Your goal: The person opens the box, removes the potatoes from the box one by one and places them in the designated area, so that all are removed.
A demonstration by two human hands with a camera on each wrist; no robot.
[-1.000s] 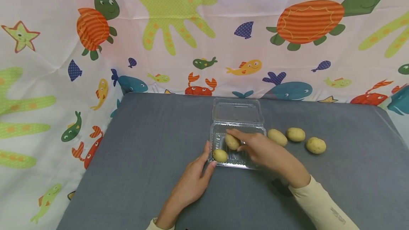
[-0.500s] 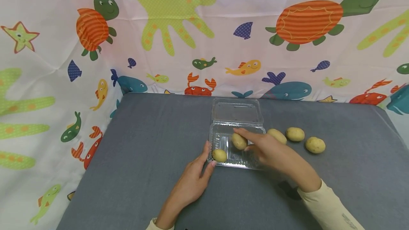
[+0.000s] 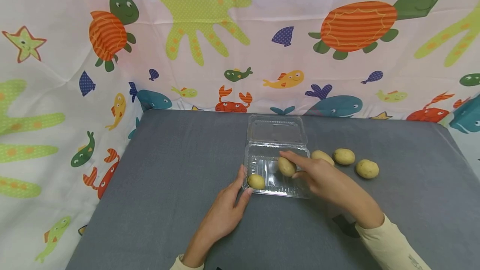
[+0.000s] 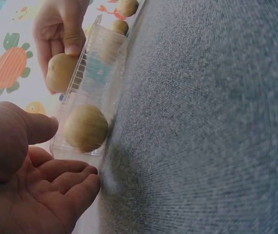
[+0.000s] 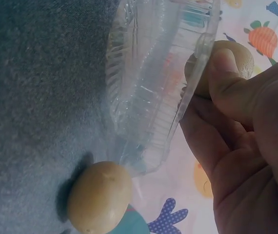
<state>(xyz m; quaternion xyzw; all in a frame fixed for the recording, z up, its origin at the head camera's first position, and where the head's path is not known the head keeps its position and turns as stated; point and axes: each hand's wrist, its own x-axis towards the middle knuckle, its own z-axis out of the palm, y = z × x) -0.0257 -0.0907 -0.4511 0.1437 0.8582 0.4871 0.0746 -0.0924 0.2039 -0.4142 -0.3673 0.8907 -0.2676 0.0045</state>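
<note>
A clear plastic clamshell container (image 3: 258, 150) lies with its lid (image 3: 276, 130) folded back, away from the person. One potato (image 3: 256, 181) sits in its near left corner. My right hand (image 3: 330, 180) pinches another potato (image 3: 286, 166) between thumb and fingers, over the right half of the container. The right wrist view shows this held potato (image 5: 231, 61) at rim height. At the container's near left corner, my left hand (image 3: 223, 209) rests with fairly straight fingers along the side and its thumb at the front edge. In the left wrist view the left hand (image 4: 41, 180) grips no potato.
To the right of the container, three loose potatoes lie on the grey cloth: one close to it (image 3: 321, 157), one in the middle (image 3: 343, 156) and one farther right (image 3: 367, 169). A curtain (image 3: 210, 53) printed with sea animals hangs behind and left of the table (image 3: 180, 157).
The right hand has shifted to the right with its potato, from the container's middle over to its right half. The left hand and the corner potato stay in place.
</note>
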